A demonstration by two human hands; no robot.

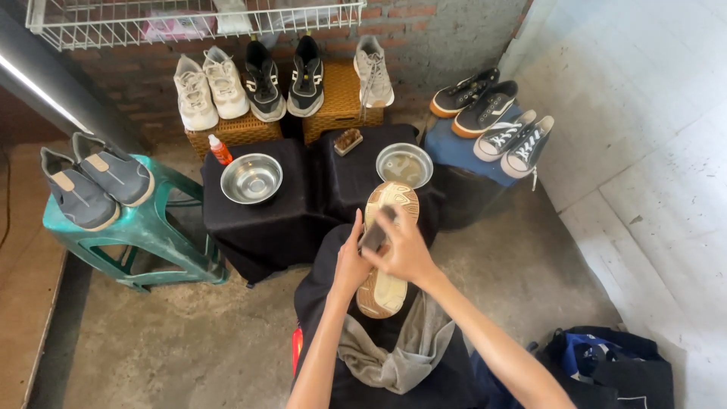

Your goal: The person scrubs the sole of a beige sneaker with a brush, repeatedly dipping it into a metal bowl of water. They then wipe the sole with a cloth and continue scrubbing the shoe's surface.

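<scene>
Both forearms reach forward from the bottom edge and meet over a shoe turned sole-up, its tan and cream rubber sole (388,250) lying lengthwise away from the person, over the lap. The left hand (351,261) clasps the shoe's left edge, fingers wrapped around the side and thumb pointing up. The right hand (407,250) lies across the middle of the sole, fingers closed around a small dark brush-like object (375,235) pressed to the rubber; what it is exactly cannot be told. Under the wrists a crumpled grey cloth (394,352) lies on the dark lap. Just beyond the shoe's toe stands a round steel bowl holding cloudy liquid (404,164) on a black-draped stand (356,182), with a small brown bristle brush (348,141) beside it. Beyond and left of the left hand sits an empty-looking shiny steel bowl (251,179) and a small orange bottle with a white cap (219,149). Farther off, pale and black sneakers (261,79) lean on woven yellow baskets (337,98) against the brick wall. Far left, a pair of grey slip-on shoes (95,182) rests on a green plastic stool (144,231). Beyond and right of the right hand, dark lace-up canvas shoes (492,117) lie on a blue-covered box (454,151); near the right elbow lies a dark blue bag (606,363).
</scene>
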